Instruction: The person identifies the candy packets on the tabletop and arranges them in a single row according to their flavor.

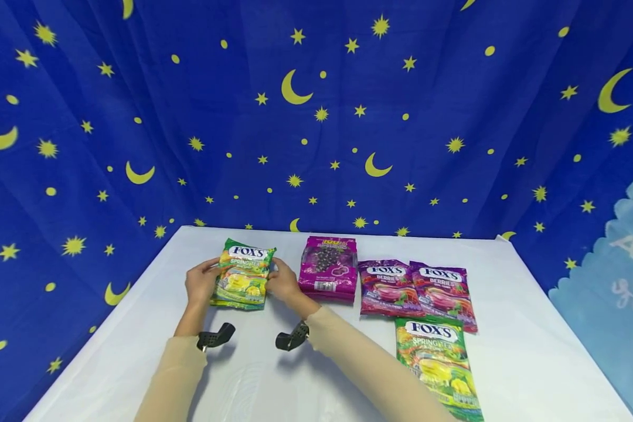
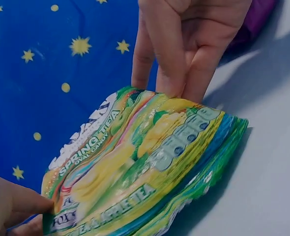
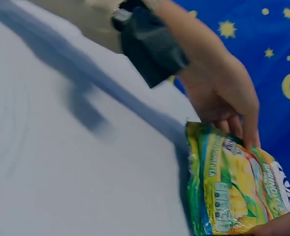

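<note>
A green and yellow candy bag (image 1: pixel 241 280) marked Fox's Spring Tea is held by its two sides at the left part of the white table. My left hand (image 1: pixel 201 282) pinches its left edge, and my right hand (image 1: pixel 283 281) pinches the right edge. In the left wrist view the bag (image 2: pixel 135 157) is tilted, with the right hand's fingers (image 2: pixel 169 73) at its upper side. The right wrist view shows the same bag (image 3: pixel 233 182) between both hands; part of the left thumb (image 3: pixel 277 225) lies on its printed front.
A purple grape candy pack (image 1: pixel 328 266) lies right of my right hand. Beyond it are two purple Fox's Berries bags (image 1: pixel 389 290) (image 1: pixel 444 293), slightly overlapping. Another green Spring Tea bag (image 1: pixel 438 369) lies nearer, beside my right sleeve. A blue star-print curtain (image 1: pixel 337 117) stands behind the table (image 1: pixel 527 363).
</note>
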Demonstrator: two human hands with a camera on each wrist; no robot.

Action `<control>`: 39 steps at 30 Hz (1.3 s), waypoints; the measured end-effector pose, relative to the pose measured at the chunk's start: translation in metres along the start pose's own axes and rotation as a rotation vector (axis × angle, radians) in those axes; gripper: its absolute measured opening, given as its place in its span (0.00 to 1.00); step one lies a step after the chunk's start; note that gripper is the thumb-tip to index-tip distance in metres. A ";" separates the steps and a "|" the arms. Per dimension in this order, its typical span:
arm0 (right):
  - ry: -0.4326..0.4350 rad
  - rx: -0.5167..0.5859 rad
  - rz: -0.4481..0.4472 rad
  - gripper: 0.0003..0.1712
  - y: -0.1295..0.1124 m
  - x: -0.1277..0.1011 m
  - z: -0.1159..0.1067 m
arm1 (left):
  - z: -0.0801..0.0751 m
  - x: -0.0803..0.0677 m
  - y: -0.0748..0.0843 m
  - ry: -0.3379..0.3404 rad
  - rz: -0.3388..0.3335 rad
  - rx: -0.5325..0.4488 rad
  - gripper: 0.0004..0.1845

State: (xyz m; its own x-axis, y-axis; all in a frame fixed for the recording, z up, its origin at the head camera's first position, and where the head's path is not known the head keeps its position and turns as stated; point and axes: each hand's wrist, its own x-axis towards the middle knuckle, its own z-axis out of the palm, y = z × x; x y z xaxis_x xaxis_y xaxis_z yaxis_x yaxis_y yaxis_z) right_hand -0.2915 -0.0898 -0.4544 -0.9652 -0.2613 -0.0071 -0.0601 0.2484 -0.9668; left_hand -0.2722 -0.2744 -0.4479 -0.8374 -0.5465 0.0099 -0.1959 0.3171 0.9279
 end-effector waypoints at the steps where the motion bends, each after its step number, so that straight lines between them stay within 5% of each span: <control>1: 0.026 -0.024 -0.008 0.47 0.002 0.000 0.002 | 0.002 0.000 -0.001 0.012 0.000 -0.006 0.18; 10: 0.129 -0.080 -0.014 0.41 0.014 0.001 0.014 | 0.014 0.004 -0.008 0.080 -0.023 -0.003 0.17; 22: 0.123 -0.123 -0.079 0.35 0.015 -0.003 0.017 | 0.014 0.016 -0.013 0.074 -0.001 0.089 0.16; 34: 0.155 -0.046 -0.023 0.25 0.009 -0.011 0.024 | 0.005 0.019 -0.014 0.013 0.072 0.235 0.17; 39: 0.134 -0.041 -0.040 0.22 0.003 -0.020 0.025 | -0.001 0.011 -0.010 0.034 0.168 0.267 0.19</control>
State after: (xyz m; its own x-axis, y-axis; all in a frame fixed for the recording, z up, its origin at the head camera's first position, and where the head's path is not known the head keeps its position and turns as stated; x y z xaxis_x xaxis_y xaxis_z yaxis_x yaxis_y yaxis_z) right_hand -0.2659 -0.1072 -0.4635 -0.9871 -0.1451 0.0680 -0.1068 0.2794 -0.9542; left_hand -0.2789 -0.2851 -0.4570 -0.8526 -0.4935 0.1716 -0.1869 0.5947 0.7819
